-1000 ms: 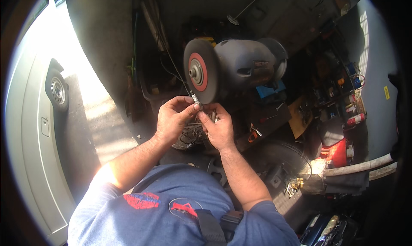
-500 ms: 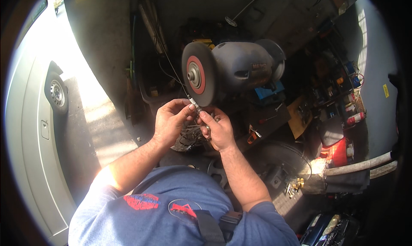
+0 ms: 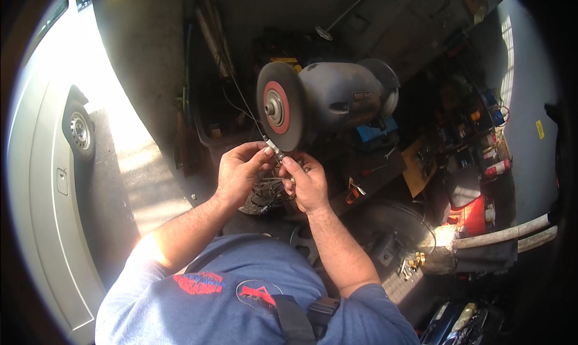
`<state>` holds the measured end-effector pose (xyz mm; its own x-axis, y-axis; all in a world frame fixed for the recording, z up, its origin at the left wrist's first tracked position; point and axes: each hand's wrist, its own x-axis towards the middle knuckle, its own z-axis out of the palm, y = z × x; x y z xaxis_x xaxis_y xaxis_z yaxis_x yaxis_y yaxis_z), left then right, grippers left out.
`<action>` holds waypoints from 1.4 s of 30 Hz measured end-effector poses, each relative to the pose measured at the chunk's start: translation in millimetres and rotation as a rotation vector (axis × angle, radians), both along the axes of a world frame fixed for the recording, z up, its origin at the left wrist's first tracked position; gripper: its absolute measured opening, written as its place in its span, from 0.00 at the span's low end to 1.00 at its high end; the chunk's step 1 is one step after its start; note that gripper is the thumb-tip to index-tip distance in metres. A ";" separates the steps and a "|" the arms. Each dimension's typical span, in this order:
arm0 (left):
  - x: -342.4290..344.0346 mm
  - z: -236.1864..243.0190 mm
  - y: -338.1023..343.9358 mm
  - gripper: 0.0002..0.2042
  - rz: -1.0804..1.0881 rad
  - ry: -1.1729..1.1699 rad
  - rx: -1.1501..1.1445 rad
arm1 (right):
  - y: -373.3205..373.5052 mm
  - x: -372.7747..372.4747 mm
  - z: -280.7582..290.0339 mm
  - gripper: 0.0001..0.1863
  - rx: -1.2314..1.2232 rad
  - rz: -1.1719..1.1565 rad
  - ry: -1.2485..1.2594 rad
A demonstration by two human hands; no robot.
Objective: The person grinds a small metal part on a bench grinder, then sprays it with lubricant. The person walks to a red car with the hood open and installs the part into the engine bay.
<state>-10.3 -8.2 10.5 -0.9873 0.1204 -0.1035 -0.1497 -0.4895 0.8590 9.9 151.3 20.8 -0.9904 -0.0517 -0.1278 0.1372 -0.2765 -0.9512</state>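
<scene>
A spark plug (image 3: 273,144) with a white ribbed body and a dark tip is held between both hands, just below the wheel (image 3: 292,113) of a bench grinder (image 3: 340,92). My left hand (image 3: 239,172) pinches its ribbed part between thumb and fingers. My right hand (image 3: 309,187) grips the lower metal end, its thumb laid along it. More small metal pieces show among the curled right fingers, too small to name. The dark wheel has a red centre disc and sits very near the plug; whether they touch I cannot tell.
A thin cable (image 3: 244,99) runs down beside the wheel. Orange-handled pliers (image 3: 354,192) and other tools lie right of my hands. Cluttered shelves (image 3: 475,113) stand at the right, with a thick pale hose (image 3: 503,234) below. A light-coloured vehicle (image 3: 45,182) stands at the left.
Both hands keep their hold on the spark plug in nearly the same place. The view has shifted very slightly.
</scene>
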 end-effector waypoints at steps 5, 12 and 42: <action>-1.9 1.1 -2.0 0.14 -0.003 0.010 0.008 | -1.6 -0.9 -0.4 0.11 -0.084 0.021 -0.068; -11.5 7.5 -11.4 0.12 0.010 0.028 0.014 | -1.0 -3.0 2.1 0.10 -0.200 0.063 -0.149; -14.7 15.8 -15.1 0.12 -0.057 0.029 -0.154 | 5.5 -1.7 1.2 0.10 -0.304 0.096 -0.286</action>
